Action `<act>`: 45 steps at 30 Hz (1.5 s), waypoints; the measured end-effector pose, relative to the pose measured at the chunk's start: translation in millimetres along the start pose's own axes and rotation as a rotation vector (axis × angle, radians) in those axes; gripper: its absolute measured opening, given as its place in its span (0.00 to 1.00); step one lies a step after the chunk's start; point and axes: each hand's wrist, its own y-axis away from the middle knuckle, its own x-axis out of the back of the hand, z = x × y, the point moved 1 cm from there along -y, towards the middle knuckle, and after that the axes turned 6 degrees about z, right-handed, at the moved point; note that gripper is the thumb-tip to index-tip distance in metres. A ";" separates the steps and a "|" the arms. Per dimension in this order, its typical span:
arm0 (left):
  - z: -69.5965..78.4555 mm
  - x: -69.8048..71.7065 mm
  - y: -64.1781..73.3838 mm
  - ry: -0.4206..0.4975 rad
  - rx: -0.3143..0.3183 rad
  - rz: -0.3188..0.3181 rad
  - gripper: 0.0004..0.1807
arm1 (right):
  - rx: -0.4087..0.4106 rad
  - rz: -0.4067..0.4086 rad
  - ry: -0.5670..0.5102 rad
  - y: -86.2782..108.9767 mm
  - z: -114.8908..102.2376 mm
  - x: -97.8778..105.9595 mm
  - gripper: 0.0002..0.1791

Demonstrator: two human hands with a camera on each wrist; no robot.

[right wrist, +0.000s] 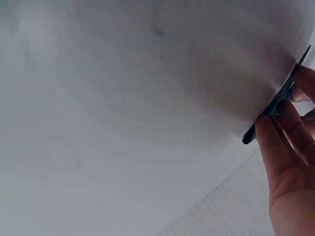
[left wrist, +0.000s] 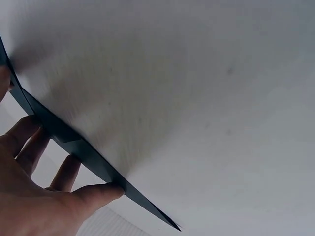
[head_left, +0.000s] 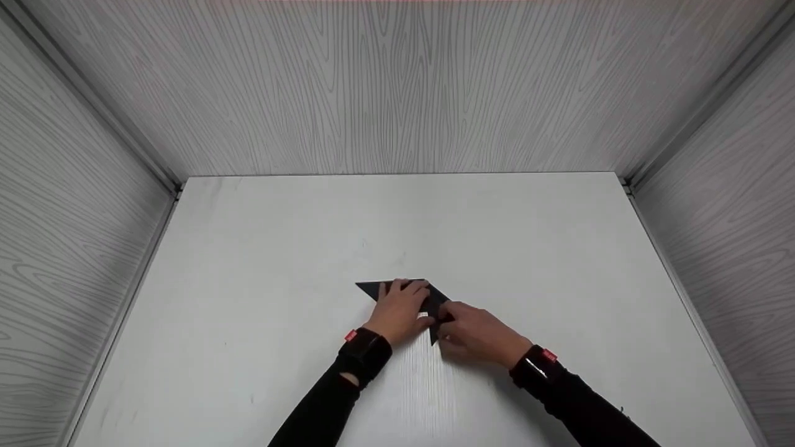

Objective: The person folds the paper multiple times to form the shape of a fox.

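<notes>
A dark folded sheet of paper lies on the white table, with one pointed corner to the left and another toward the near side. My left hand rests on it with spread fingers; the left wrist view has those fingertips pressing along the narrow folded paper. At the paper's right part, my right hand pinches the edge between thumb and curled fingers. In the right wrist view, fingers of the right hand are at the dark paper, whose far part they hide.
The white tabletop is bounded by a wood-grain back panel and side panels at left and right. Dark bands sit on both wrists, over black sleeves.
</notes>
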 end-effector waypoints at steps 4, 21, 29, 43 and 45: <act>-2.0 -2.4 0.5 -0.026 0.002 0.003 0.32 | 0.003 -0.007 -0.008 -2.3 -0.6 0.0 0.04; -1.8 -4.3 6.0 -0.033 0.017 0.023 0.32 | -0.659 0.090 -0.201 -41.1 31.1 2.7 0.03; 0.3 -1.7 6.3 -0.041 0.012 0.020 0.32 | -0.711 0.066 -0.213 -51.8 35.5 2.9 0.07; 2.4 -3.9 1.3 -0.054 0.005 0.014 0.33 | -0.752 0.041 -0.165 -72.6 34.9 2.8 0.11; 2.4 -3.3 1.2 -0.049 0.006 0.014 0.33 | -0.753 0.038 -0.169 -75.0 35.1 3.7 0.10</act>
